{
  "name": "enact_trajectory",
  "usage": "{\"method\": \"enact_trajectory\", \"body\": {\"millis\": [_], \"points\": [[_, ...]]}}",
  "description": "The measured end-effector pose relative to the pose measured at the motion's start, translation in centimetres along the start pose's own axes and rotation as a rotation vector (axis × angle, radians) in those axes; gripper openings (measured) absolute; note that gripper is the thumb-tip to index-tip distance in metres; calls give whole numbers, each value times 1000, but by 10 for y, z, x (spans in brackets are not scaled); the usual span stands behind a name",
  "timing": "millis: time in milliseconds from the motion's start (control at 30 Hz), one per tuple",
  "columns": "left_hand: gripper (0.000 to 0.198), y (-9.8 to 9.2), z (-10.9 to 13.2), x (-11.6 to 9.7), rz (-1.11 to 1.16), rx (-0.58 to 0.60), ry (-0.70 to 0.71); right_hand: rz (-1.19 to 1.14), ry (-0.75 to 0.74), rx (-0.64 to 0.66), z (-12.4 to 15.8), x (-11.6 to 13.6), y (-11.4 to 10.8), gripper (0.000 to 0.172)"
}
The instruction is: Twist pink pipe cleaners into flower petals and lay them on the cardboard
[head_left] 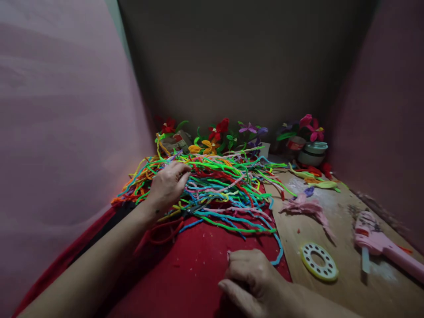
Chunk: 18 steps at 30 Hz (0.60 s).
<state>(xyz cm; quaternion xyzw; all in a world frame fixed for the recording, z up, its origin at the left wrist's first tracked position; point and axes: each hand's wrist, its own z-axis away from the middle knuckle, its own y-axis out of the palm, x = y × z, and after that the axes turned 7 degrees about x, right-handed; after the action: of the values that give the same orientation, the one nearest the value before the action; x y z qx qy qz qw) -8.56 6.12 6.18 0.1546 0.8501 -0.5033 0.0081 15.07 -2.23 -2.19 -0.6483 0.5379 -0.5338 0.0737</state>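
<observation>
My left hand (170,183) reaches over the left part of a loose heap of pipe cleaners (228,176) in green, blue, pink, red, orange and yellow. Its thumb and forefinger are drawn close together among the stems; whatever lies between them is hidden. Below that wrist are scissors with red handles (162,232), their blades partly under the heap. My right hand (253,278) rests low on the red cloth (205,256), fingers loosely curled and thumb apart, with nothing visible in it.
Pipe-cleaner flowers (212,137) stand along the back, near a lidded jar (312,153). On the wooden board (291,234) at right lie a pink fuzzy piece (306,205), a yellow-rimmed disc with holes (319,261) and a pink glue gun (374,238). Pale walls rise on both sides.
</observation>
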Motion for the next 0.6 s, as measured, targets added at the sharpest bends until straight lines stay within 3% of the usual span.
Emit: {"method": "enact_trajectory", "body": {"millis": [100,200,400,533,600], "points": [[20,-11,-14,14,-37,-91,-40,18,-56,-19,0,-5,4,35],[24,-12,-33,25,-58,-92,-39,28,-95,-31,1,-11,9,37],[39,14,-60,22,-119,107,121,122,-107,-2,5,-27,17,42],[28,29,-51,13,-202,265,243,123,-177,-37,7,-39,22,53],[25,32,-42,11,-249,285,279,76,-154,8,8,-44,25,62]]}}
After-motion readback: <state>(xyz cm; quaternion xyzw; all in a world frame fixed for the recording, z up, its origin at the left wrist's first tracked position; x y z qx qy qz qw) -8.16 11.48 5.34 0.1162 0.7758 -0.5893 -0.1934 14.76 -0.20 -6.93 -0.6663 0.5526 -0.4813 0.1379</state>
